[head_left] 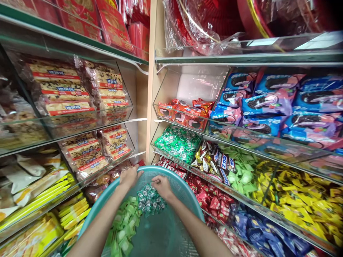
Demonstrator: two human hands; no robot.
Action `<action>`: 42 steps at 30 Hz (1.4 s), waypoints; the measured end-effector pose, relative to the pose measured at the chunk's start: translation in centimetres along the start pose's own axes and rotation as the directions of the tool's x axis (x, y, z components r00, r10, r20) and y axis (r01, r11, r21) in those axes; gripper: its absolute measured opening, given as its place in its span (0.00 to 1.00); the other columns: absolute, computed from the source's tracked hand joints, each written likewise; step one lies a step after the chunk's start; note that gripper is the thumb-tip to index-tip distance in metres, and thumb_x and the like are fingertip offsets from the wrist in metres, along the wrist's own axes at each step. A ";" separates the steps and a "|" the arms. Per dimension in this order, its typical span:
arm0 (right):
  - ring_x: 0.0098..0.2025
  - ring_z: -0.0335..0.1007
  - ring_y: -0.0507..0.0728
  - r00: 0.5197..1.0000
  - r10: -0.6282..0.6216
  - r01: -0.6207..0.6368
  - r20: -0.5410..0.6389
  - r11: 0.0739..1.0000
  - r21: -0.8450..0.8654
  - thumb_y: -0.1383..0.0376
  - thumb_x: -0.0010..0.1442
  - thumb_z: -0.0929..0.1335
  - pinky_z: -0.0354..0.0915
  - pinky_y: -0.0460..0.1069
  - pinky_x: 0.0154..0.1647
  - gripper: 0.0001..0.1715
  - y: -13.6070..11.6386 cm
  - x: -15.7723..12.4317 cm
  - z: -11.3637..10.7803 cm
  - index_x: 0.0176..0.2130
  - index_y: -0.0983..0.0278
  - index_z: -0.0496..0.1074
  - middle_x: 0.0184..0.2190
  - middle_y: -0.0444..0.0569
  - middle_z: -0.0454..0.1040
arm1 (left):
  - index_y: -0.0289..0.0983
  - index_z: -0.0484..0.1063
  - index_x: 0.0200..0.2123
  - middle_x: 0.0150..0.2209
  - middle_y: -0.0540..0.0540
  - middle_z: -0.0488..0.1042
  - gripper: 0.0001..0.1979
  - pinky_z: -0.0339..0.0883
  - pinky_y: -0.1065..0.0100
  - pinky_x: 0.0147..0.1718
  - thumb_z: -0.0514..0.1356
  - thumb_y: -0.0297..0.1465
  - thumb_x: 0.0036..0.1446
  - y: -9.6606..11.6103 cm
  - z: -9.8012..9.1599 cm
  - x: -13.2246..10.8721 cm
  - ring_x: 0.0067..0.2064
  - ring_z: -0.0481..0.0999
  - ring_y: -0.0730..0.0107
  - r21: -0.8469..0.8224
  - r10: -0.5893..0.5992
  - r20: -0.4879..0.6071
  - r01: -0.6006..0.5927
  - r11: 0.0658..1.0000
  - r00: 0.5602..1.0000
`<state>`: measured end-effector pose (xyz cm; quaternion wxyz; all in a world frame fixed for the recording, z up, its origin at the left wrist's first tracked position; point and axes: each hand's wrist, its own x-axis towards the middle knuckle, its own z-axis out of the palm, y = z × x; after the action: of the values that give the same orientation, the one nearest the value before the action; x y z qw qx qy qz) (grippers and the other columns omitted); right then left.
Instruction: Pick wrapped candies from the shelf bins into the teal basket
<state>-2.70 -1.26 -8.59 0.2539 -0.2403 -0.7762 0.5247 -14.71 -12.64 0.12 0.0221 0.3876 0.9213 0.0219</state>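
A large teal plastic basket [195, 200] with mesh sides is below me. My left hand [130, 177] is closed over its far rim, fingers wrapped across the edge. Inside, my right hand [162, 185] hovers at a heap of small dark-green wrapped candies [150, 202], thumb and fingers curled together; whatever they hold is hidden. Light-green square packets [125, 223] lie in the basket left of these candies. Just beyond the rim, a clear shelf bin holds bright-green wrapped candies [178, 143].
Glass shelves meet at a wooden corner post [152, 82]. Rice-cracker-like bars [63, 87] fill the left bins. Blue cookie packets [270, 100], yellow packets [302, 196], red-wrapped sweets [214, 201] and dark-blue packets [265, 228] stand at right. A glass shelf edge [257, 189] runs close by the basket's right side.
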 end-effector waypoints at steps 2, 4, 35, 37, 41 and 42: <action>0.25 0.67 0.51 0.997 -0.003 0.007 0.077 0.998 -0.055 0.69 0.46 0.67 0.62 0.45 0.29 0.06 -0.1 -0.5 -0.1 0.28 0.66 0.74 0.23 0.44 0.74 | 0.38 0.66 0.47 0.43 0.38 0.75 0.22 0.65 0.60 0.41 0.43 0.43 0.61 0.2 0.1 0.1 0.45 0.74 0.56 -0.003 0.006 0.000 -0.006 1.000 1.000; 0.26 0.67 0.51 0.982 -0.024 0.049 0.189 0.991 -0.128 0.70 0.46 0.67 0.61 0.44 0.29 0.06 -0.3 -1.0 -0.6 0.26 0.66 0.75 0.23 0.44 0.75 | 0.39 0.66 0.47 0.43 0.38 0.75 0.21 0.64 0.60 0.42 0.43 0.44 0.61 0.3 0.1 0.2 0.45 0.74 0.56 -0.011 0.007 0.003 -0.007 1.000 1.000; 0.31 0.67 0.50 0.851 -0.431 0.520 0.301 0.777 -0.355 0.68 0.54 0.68 0.59 0.44 0.33 0.04 -10.5 0.5 -5.4 0.32 0.61 0.74 0.27 0.41 0.72 | 0.38 0.65 0.48 0.43 0.38 0.75 0.20 0.65 0.61 0.40 0.44 0.43 0.61 0.3 0.1 1.1 0.45 0.74 0.58 -0.015 0.008 -0.025 -0.009 1.000 1.000; 0.31 0.66 0.51 0.843 -0.484 0.537 0.236 0.726 -0.429 0.68 0.56 0.66 0.59 0.44 0.35 0.05 -12.9 1.8 -7.2 0.32 0.61 0.73 0.28 0.42 0.71 | 0.39 0.65 0.49 0.44 0.39 0.75 0.20 0.65 0.61 0.41 0.44 0.43 0.61 0.2 0.0 1.0 0.45 0.74 0.58 -0.023 0.002 -0.026 -0.002 1.000 1.000; 0.37 0.65 0.55 0.882 -0.469 0.304 -0.041 0.634 -0.711 0.68 0.58 0.64 0.59 0.47 0.36 0.06 -14.7 4.6 -10.3 0.35 0.62 0.71 0.34 0.48 0.70 | 0.39 0.65 0.48 0.43 0.39 0.75 0.20 0.65 0.61 0.41 0.44 0.43 0.61 -0.1 -0.1 0.7 0.45 0.74 0.57 -0.008 -0.023 -0.032 0.023 1.000 0.999; 0.39 0.64 0.56 0.886 -0.451 0.217 -0.109 0.610 -0.762 0.68 0.57 0.65 0.59 0.48 0.36 0.06 -14.5 5.1 -10.7 0.36 0.62 0.71 0.35 0.50 0.69 | 0.39 0.66 0.48 0.43 0.39 0.75 0.20 0.65 0.61 0.41 0.45 0.43 0.61 -0.2 -0.1 0.7 0.45 0.74 0.58 -0.004 -0.025 -0.038 0.024 1.000 0.999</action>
<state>-1.17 4.56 9.17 0.3419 -0.2445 -0.9046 0.0715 -15.31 -12.29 0.21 0.0054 0.3758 0.9262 0.0306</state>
